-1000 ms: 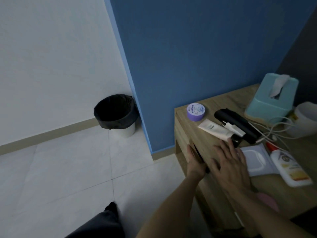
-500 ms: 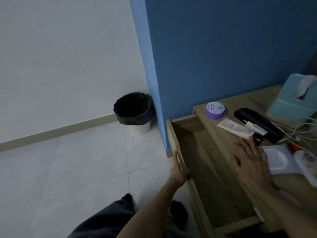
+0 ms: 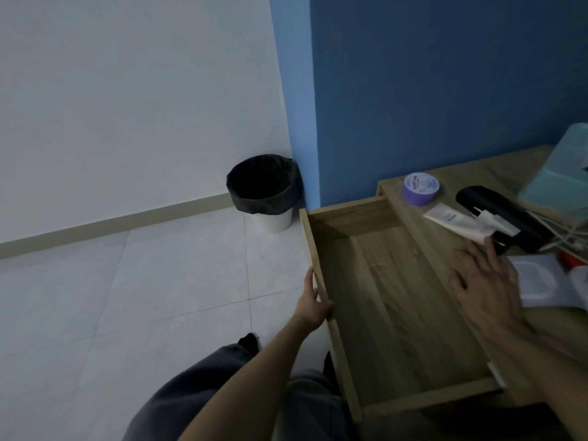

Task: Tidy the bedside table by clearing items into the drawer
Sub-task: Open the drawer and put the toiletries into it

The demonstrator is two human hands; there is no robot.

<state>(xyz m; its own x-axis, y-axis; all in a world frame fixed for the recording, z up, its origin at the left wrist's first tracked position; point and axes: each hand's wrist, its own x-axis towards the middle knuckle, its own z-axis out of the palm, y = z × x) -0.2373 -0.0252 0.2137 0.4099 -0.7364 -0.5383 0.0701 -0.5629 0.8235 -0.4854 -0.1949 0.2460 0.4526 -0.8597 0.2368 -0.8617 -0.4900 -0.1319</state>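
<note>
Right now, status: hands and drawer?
Left hand grips drawer front; drawer open, bare. Right hand open over table, holding nothing. Tube, jar, case on top, uncleared.

Waste bin (image 3: 265, 198) on the floor, tucked into the corner where the white wall (image 3: 127, 106) meets the blue wall (image 3: 429, 84). Bin body pale, round, upright; black liner (image 3: 254, 203) folded over its rim, inside too dark to read. Blue wall juts forward, its narrow side face a lighter blue. Beige skirting board (image 3: 111, 222) runs along the foot of the white wall and ends behind the bin. Floor (image 3: 127, 297) of large pale tiles with thin grout lines. Bottom centre: a leg in dark grey trousers (image 3: 197, 393), with a dark foot (image 3: 249, 340) resting on the tiles.
</note>
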